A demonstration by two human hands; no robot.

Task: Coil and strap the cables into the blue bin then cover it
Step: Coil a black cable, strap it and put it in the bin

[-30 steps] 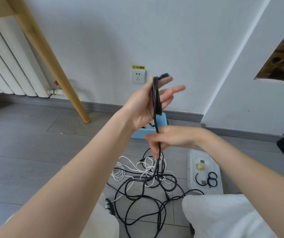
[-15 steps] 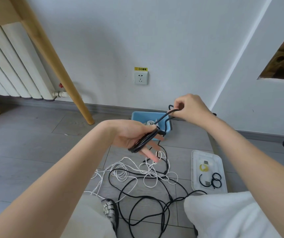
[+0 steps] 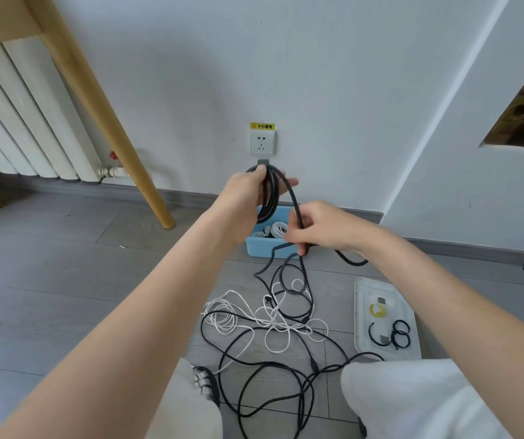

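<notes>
My left hand [image 3: 249,191] is raised in front of the wall and grips several loops of a black cable [image 3: 269,198]. My right hand [image 3: 320,228] pinches the same cable lower down, where it runs off to the floor. Behind my hands the blue bin [image 3: 262,248] stands against the wall with a coiled white cable [image 3: 278,230] inside. A tangle of black cable [image 3: 273,369] and white cable [image 3: 238,318] lies on the floor. The clear lid [image 3: 385,321] lies to the right with black strap rings [image 3: 396,334] and a yellow one [image 3: 377,310] on it.
A wall socket [image 3: 262,142] sits above the bin. A slanted wooden leg [image 3: 118,134] and a white radiator [image 3: 10,122] stand at the left. My knees in white trousers [image 3: 412,400] and a sandal [image 3: 205,383] are at the bottom edge.
My left hand has lifted the looped cable up again. My right hand has dropped from beside the bin's far edge to pinch the trailing cable lower down.
</notes>
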